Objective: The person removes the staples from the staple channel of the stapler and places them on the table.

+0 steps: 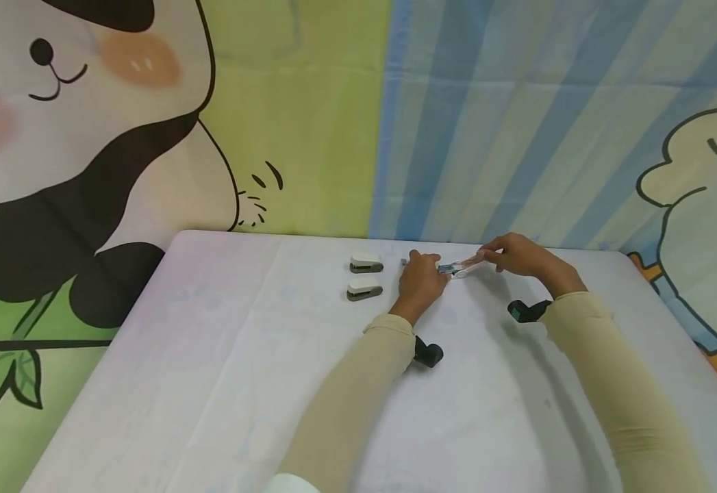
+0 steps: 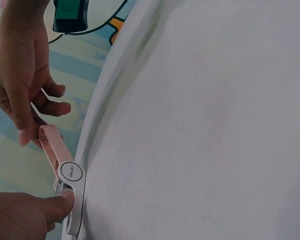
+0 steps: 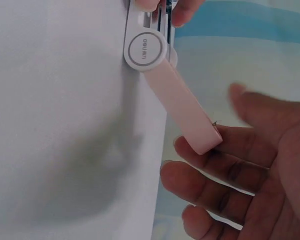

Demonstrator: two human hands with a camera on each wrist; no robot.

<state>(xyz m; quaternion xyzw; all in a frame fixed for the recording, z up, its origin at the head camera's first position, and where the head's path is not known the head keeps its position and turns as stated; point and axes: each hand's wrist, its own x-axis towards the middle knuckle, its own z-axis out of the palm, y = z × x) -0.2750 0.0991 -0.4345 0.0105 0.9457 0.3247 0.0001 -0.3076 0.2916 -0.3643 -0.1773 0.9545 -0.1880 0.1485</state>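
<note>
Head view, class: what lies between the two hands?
A pink-and-white stapler spans that stretch: the left hand grips its white end, its pink arm reaches the right hand. The head view shows this; both wrist views agree.

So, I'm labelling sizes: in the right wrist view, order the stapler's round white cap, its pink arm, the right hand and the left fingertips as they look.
Largest to smallest:
1. Right hand
2. Pink arm
3. Round white cap
4. Left fingertips
Both hands are cut off by the frame.
</note>
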